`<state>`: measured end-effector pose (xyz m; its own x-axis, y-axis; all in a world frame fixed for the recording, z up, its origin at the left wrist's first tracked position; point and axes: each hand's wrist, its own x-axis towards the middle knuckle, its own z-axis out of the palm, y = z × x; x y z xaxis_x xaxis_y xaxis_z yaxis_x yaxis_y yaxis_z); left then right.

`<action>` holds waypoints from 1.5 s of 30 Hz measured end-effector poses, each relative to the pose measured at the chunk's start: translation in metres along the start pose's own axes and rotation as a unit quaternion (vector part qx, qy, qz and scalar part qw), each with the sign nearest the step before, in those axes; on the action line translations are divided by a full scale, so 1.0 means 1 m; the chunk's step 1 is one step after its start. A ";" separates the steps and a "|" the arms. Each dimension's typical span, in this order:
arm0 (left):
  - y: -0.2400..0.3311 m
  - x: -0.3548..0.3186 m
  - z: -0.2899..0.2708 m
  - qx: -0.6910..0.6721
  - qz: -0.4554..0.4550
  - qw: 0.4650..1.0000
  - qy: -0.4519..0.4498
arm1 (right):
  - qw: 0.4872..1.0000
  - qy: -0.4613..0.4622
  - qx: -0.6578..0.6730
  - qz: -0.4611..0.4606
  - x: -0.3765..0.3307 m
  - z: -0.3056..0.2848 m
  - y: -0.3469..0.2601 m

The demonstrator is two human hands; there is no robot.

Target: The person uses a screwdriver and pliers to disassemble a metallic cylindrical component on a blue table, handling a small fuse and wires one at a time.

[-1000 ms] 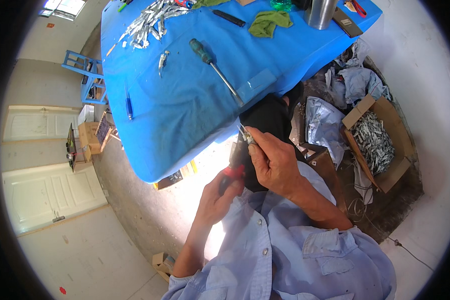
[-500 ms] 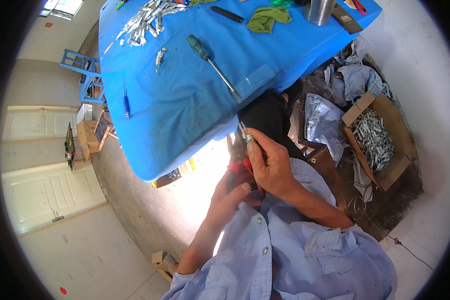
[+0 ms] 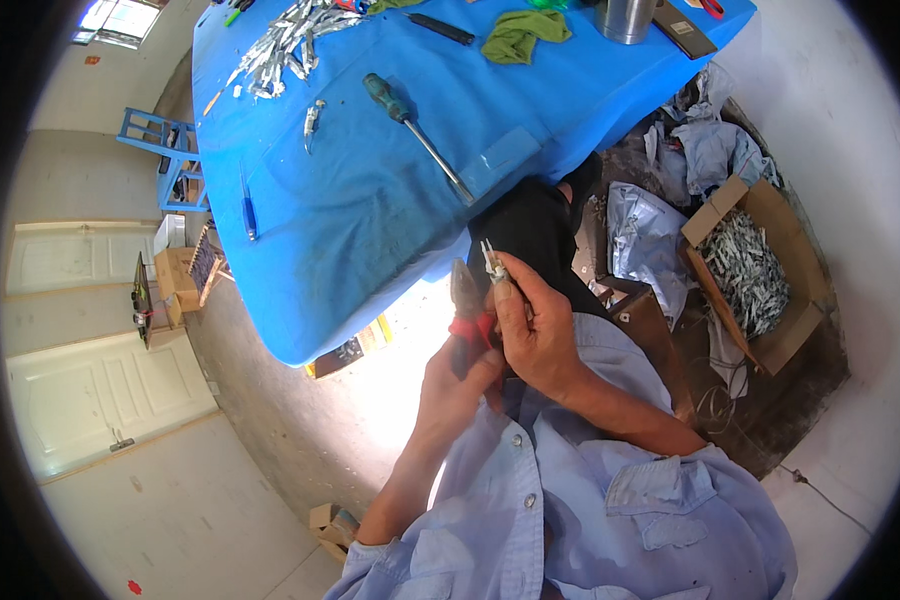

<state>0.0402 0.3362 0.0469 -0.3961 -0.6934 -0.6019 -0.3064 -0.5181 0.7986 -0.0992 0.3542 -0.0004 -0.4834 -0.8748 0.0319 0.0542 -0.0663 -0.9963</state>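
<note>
My left hand point(image 3: 448, 388) is closed round the red grips of a pair of pliers point(image 3: 464, 288), whose metal jaws point up toward the table. Between thumb and fingertips, my right hand point(image 3: 538, 335) pinches a small silvery piece with thin pale prongs point(image 3: 494, 263) sticking up. The jaws stand just left of this piece, apparently apart from it. On the blue-covered table point(image 3: 320, 240) ahead lie a green-handled screwdriver point(image 3: 415, 130), a blue-handled thin tool point(image 3: 249, 215) and a single silvery piece point(image 3: 312, 125). A heap of silvery strips point(image 3: 280, 50) rests farther back.
On the right, a cardboard box point(image 3: 745, 275) holds many silvery strips, beside a silver bag point(image 3: 640, 235). A green cloth point(image 3: 523, 36), a metal cup point(image 3: 625, 18) and a black bar-shaped thing point(image 3: 440, 28) sit at the table's far side. A blue chair point(image 3: 170, 150) stands left.
The pliers have come up and turned more upright beside the pinched piece. My left fingers have closed further round the grips. The right hand has barely moved; the whole view has shifted slightly.
</note>
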 end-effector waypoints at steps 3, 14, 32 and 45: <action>0.020 -0.016 -0.002 -0.099 0.075 0.992 0.029 | 0.988 -0.007 0.128 0.082 0.004 -0.006 -0.018; -0.004 -0.012 -0.005 -0.258 -0.083 0.958 -0.097 | 0.985 0.019 0.145 0.093 0.016 -0.022 -0.007; -0.003 -0.011 -0.006 0.064 0.017 0.998 -0.013 | 0.984 -0.010 -0.125 -0.130 0.014 -0.029 0.004; 0.013 -0.006 -0.012 0.305 0.118 0.944 0.029 | 0.942 -0.021 -0.248 -0.224 0.017 -0.029 -0.003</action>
<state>0.0490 0.3280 0.0606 -0.4740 -0.7886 -0.3917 -0.6643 0.0282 0.7469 -0.1327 0.3538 0.0006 -0.3256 -0.8308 0.4515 -0.5674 -0.2103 -0.7961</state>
